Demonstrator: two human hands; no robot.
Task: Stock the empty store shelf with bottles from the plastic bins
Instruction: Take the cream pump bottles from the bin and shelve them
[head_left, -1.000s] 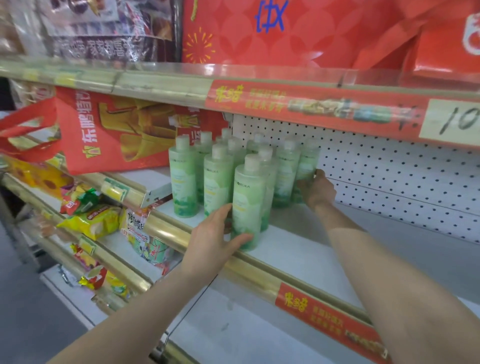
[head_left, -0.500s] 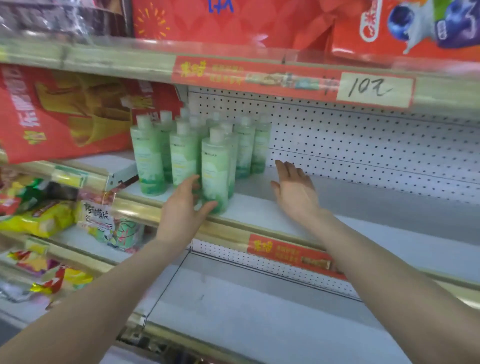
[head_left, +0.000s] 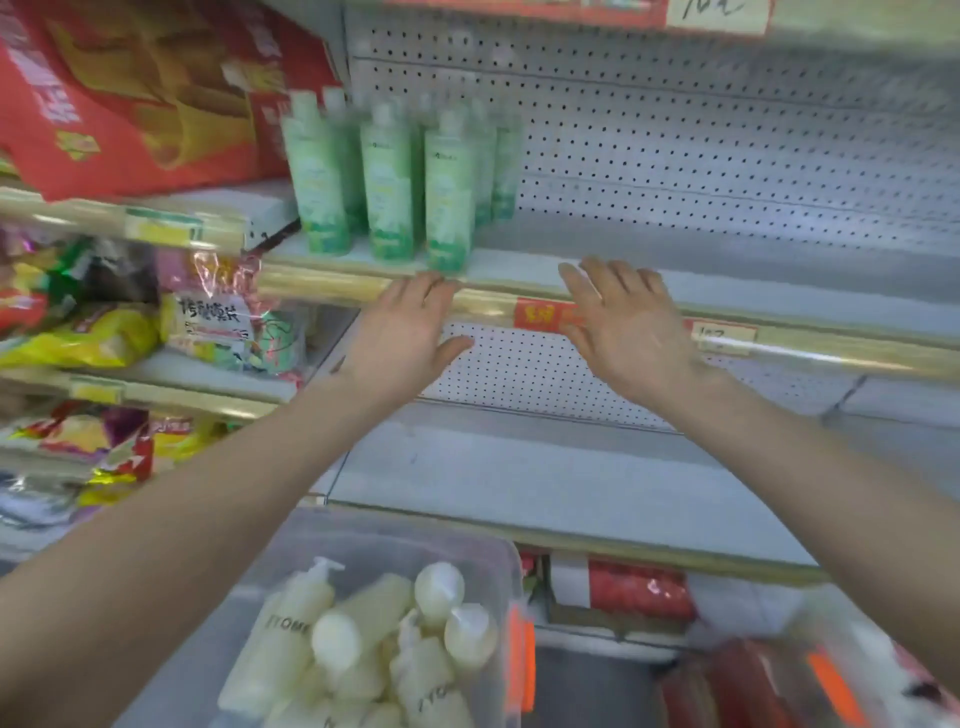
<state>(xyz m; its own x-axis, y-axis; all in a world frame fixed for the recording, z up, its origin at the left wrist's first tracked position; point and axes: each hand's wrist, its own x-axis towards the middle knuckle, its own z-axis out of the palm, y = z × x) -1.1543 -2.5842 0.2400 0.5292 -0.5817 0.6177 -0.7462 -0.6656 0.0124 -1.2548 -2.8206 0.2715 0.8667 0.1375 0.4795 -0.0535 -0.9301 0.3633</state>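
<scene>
Found left hand (head_left: 402, 332) empty, fingers straight and loosely spread, back toward the camera, raised before the gold front rail (head_left: 332, 286) of the shelf (head_left: 701, 270). Cannot tell whether its fingertips touch that rail. Found right hand (head_left: 631, 325) likewise empty and spread wide, held before the same rail and covering part of a red price strip (head_left: 540, 314). Noted both hands apart from each other and clear of all bottles.

Recorded a cluster of green bottles (head_left: 384, 176) standing upright at the shelf's left end, several rows deep, caps up, front row just behind the rail. Nearest bottle just above the left hand's fingertips, not gripped. Saw bare shelf board right of the cluster, backed by a perforated panel (head_left: 701, 130).

Located a clear plastic bin (head_left: 467, 535) low in view, well below the left hand, holding cream bottles (head_left: 337, 639) lying jumbled, at least one with a pump top. Made out a second bin (head_left: 810, 649) at lower right with an orange latch (head_left: 836, 686); contents red, too blurred to identify.

Logged a red carrier bag (head_left: 130, 93) left of the green bottles and snack packets (head_left: 104, 338) on the adjoining shelves at left. Noted a lower shelf (head_left: 519, 478) beneath both hands.
</scene>
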